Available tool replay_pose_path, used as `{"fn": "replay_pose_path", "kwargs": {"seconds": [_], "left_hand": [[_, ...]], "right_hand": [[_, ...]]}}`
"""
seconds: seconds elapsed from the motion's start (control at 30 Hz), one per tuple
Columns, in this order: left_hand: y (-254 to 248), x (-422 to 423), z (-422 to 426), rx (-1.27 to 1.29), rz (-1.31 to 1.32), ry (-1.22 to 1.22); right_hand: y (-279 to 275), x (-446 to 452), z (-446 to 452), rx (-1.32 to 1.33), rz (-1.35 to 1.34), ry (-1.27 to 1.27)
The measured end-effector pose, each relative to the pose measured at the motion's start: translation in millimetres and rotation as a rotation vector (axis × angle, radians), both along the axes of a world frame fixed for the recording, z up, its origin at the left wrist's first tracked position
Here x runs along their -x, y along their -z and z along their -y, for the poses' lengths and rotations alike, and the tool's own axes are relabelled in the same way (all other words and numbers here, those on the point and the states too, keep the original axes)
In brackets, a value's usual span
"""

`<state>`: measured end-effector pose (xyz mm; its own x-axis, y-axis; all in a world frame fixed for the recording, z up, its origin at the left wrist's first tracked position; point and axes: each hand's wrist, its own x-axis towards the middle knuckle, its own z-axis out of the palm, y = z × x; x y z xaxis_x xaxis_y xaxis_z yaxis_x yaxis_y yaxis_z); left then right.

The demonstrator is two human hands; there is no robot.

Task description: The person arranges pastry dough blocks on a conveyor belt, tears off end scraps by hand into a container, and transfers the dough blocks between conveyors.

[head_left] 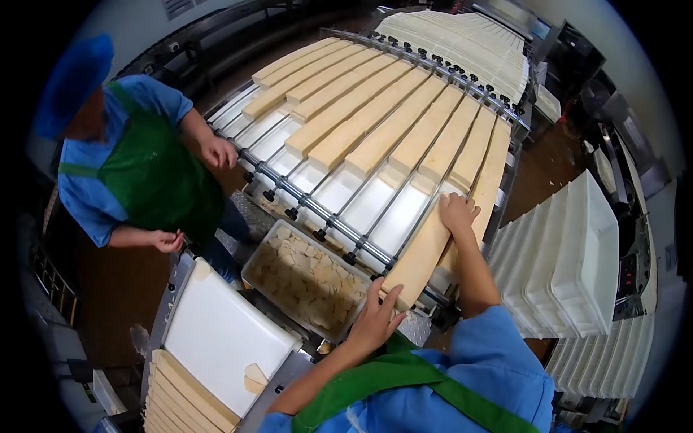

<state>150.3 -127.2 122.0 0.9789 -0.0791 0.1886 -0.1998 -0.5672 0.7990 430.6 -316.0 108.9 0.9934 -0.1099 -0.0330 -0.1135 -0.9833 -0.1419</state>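
Long pale dough-like strips lie side by side on a white conveyor, parted by thin metal rods. At the conveyor's near right end, one thick strip is between my hands. My left hand touches its near end, fingers spread around the edge. Farther up, my right hand rests on the strip's upper part, its fingers over the right side. The undersides of both hands are hidden.
A co-worker in a green apron stands at the left. A tub of flat scraps sits below the conveyor's edge. A second white belt bears more strips. Stacked white trays stand at the right.
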Motion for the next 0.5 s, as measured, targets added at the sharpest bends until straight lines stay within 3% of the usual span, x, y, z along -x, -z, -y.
{"fn": "replay_pose_path", "kwargs": {"seconds": [0.03, 0.1, 0.17, 0.23, 0.3, 0.4, 0.47, 0.5], "left_hand": [[3.8, -11.2, 3.8, 0.034, -0.019, 0.041], [9.5, -34.2, 12.0, 0.065, -0.040, 0.076], [16.3, -57.1, 21.3, 0.140, -0.120, 0.136], [33.2, -73.9, 30.6, 0.026, 0.033, 0.128], [32.8, -81.1, 34.2, 0.027, 0.098, 0.075], [13.4, -76.8, 24.5, 0.169, -0.129, 0.070], [14.9, -73.4, 15.3, 0.263, -0.268, 0.048], [23.9, -70.3, 9.7, 0.270, -0.129, -0.025]], "right_hand": [[5.5, -6.5, 1.8, -0.006, -0.001, -0.006], [18.0, -15.5, 5.0, 0.004, 0.274, 0.041], [24.4, -18.9, 6.2, 0.020, 0.292, 0.026], [26.7, -11.7, -0.3, 0.033, 0.307, 0.005], [26.2, 6.2, -6.0, -0.143, 0.374, -0.223], [5.4, 50.5, -9.3, -0.577, 0.372, -0.642], [-16.8, 88.5, -17.8, -0.723, 0.314, -0.785], [-29.2, 102.5, -19.4, -0.631, 0.274, -0.941]]}}
